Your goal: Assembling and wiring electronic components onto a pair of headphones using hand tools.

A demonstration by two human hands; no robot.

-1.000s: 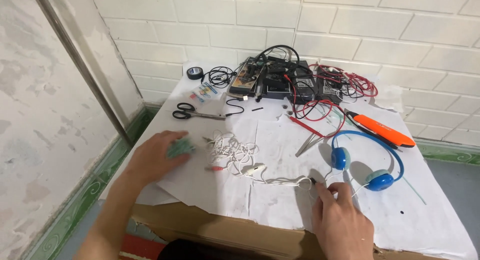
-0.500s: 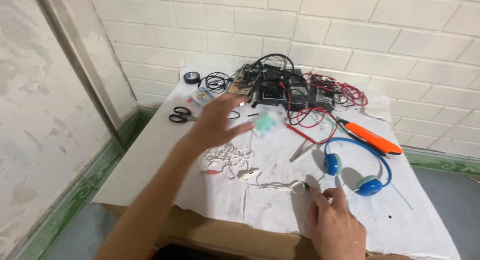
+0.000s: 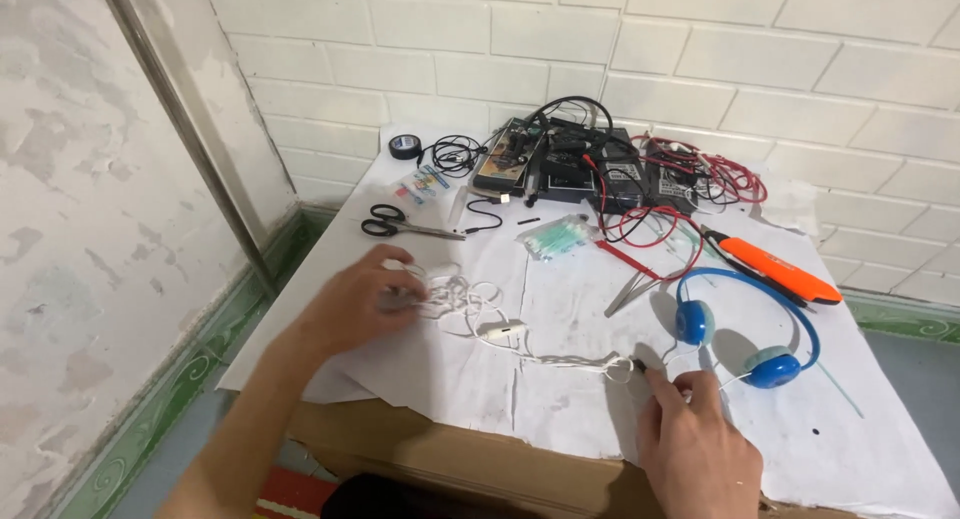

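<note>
— Hands first: where are they?

— My left hand (image 3: pixel 362 304) lies on the white paper sheet (image 3: pixel 560 299) that covers the desk (image 3: pixel 330 269), fingers curled over the tangled end of a white cable (image 3: pixel 470 299). The grip there looks loosely clenched on the bundle, though the fingertips are hidden under the hand.

— And the right?

— My right hand (image 3: pixel 690 449) sits near the front edge of the desk, forefinger and thumb pinching the small dark plug (image 3: pixel 640 364) at the cable's other end. So the cable runs across the paper between my two hands, with a small white inline piece (image 3: pixel 500 329) about midway.

— What lies around it?

— Blue headphones (image 3: pixel 745 324) just beyond my right hand, an orange-handled tool (image 3: pixel 780 269) behind them. A packet of pale green swabs (image 3: pixel 558 237) lies mid-desk, black scissors (image 3: pixel 395 222) to the left, a roll of black tape (image 3: pixel 405 146) at the far corner. Against the white brick wall (image 3: pixel 700 59) sit dark electronic boxes (image 3: pixel 590 169) with red wires (image 3: pixel 700 184) spilling off them.
</note>
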